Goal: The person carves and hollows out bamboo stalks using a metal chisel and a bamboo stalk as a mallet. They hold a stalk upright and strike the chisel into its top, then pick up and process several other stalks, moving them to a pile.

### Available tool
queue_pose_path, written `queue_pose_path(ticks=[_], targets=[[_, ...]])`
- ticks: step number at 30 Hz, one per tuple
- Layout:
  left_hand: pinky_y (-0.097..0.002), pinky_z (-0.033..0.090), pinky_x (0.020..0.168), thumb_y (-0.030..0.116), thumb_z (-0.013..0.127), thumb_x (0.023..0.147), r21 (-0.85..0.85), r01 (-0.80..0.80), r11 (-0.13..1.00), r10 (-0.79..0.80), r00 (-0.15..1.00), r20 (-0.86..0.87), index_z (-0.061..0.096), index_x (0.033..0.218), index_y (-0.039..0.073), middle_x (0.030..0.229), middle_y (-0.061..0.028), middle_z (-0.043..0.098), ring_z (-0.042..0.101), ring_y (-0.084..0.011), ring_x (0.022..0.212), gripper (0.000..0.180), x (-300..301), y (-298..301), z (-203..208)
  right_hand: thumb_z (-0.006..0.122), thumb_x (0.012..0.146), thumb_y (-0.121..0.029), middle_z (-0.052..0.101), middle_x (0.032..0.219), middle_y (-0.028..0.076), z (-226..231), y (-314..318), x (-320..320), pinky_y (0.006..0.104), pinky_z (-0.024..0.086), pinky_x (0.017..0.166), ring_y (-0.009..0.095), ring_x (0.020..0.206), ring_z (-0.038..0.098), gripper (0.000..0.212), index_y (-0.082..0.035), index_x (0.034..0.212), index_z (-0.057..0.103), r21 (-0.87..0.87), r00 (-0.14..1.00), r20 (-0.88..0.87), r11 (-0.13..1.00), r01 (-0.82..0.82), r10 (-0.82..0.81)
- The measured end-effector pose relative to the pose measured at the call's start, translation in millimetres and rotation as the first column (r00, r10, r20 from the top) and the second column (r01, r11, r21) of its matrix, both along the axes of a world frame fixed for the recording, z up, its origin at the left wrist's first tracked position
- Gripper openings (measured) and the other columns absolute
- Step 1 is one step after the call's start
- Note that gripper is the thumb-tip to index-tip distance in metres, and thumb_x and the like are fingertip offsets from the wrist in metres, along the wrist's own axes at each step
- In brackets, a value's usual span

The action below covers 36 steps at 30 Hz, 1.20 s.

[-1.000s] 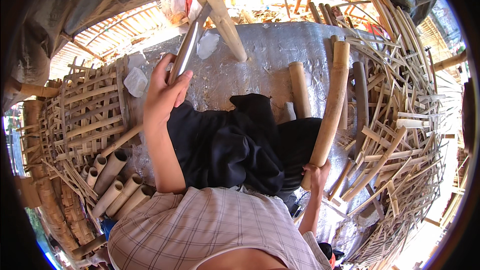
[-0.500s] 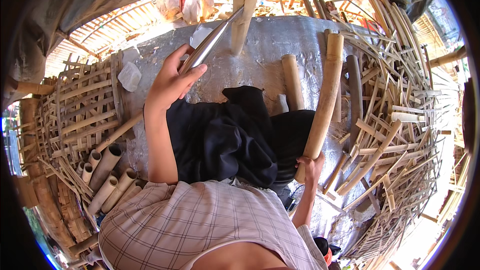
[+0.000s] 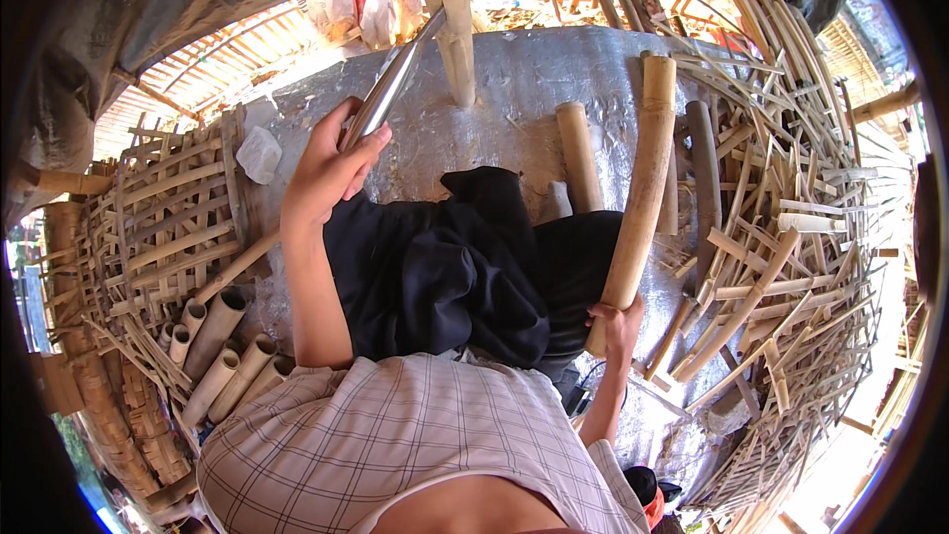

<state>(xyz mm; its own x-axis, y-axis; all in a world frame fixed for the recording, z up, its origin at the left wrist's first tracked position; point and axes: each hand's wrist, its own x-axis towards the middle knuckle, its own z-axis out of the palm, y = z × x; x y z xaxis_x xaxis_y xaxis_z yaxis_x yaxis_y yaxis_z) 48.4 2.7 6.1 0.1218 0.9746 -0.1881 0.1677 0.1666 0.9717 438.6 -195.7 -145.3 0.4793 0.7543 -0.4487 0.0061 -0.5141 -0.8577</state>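
My left hand (image 3: 331,163) is closed around the thick end of a shiny, tapering metal blade (image 3: 388,86). The blade slants up and away, and its narrow end meets the split wall of a hollow bamboo tube (image 3: 455,49), which stands tilted on the grey sheet. Low on the right, my right hand (image 3: 619,326) grips the near end of a long, slightly curved bamboo pole (image 3: 643,188). That pole rises away from me beside my dark-clothed leg (image 3: 568,277). Whether the blade has a separate handle is hidden by my fingers.
Cut bamboo tubes (image 3: 227,376) lie at my left, below a woven bamboo lattice (image 3: 183,208) and a pale stone (image 3: 259,155). A short bamboo piece (image 3: 579,158) stands ahead of my leg. Tangled split bamboo strips (image 3: 791,307) pile up on the right, beside a dark pole (image 3: 704,178).
The split tube's top has swung left, with the blade still against it. My left hand has shifted slightly left and toward me. The right hand keeps its hold on the pole.
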Motion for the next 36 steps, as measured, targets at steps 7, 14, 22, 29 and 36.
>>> queue_pose_path(ticks=[7,14,22,29,36], targets=[[-0.0212,0.026,0.038,0.022,0.067,0.100,-0.006,0.010,1.000,-0.010,1.000,0.006,0.056,0.103,0.004,0.062,0.0033,0.044,0.033,-0.0022,0.042,0.021,-1,-1,1,0.066,0.062,-0.001,0.060,0.068,0.012,-1,0,0,0.0342,0.053,0.047,0.023,0.050,0.062,0.035,0.008,0.093,0.054,0.011,1.000,0.010,1.000,-0.010,0.010],[-0.0217,0.027,0.037,0.022,0.066,0.102,-0.061,0.037,0.997,-0.031,0.995,0.091,0.055,0.105,0.005,0.063,0.0033,0.045,0.034,-0.0028,0.041,0.021,3,-4,-1,0.066,0.062,-0.001,0.060,0.067,0.012,-2,0,1,0.0342,0.053,0.046,0.023,0.050,0.062,0.035,0.008,0.094,0.054,-0.002,1.000,0.014,1.000,-0.021,0.021],[-0.0221,0.030,0.035,0.023,0.064,0.103,-0.102,0.072,0.992,-0.049,0.976,0.213,0.052,0.109,0.006,0.066,0.0032,0.046,0.036,-0.0033,0.041,0.022,9,-10,-7,0.066,0.063,-0.001,0.060,0.066,0.013,-1,0,-3,0.0336,0.052,0.047,0.023,0.051,0.062,0.032,0.009,0.092,0.055,0.017,1.000,0.012,1.000,0.014,-0.014],[-0.0206,0.030,0.035,0.014,0.059,0.103,-0.187,0.195,0.963,-0.060,0.830,0.555,0.053,0.122,0.003,0.075,0.0003,0.046,0.040,-0.0034,0.047,0.023,10,-17,-16,0.067,0.064,-0.001,0.061,0.067,0.013,-2,-1,-5,0.0335,0.052,0.047,0.023,0.051,0.062,0.032,0.008,0.092,0.055,-0.004,0.998,0.060,1.000,0.018,-0.018],[-0.0184,0.027,0.034,0.010,0.062,0.100,-0.174,0.294,0.940,-0.060,0.643,0.764,0.056,0.117,0.003,0.074,0.0018,0.047,0.037,-0.0005,0.045,0.019,15,-24,-33,0.066,0.064,-0.004,0.060,0.070,0.010,7,-3,-10,0.0325,0.053,0.048,0.021,0.054,0.062,0.035,0.004,0.096,0.056,0.027,0.997,0.071,1.000,0.000,-0.002]])
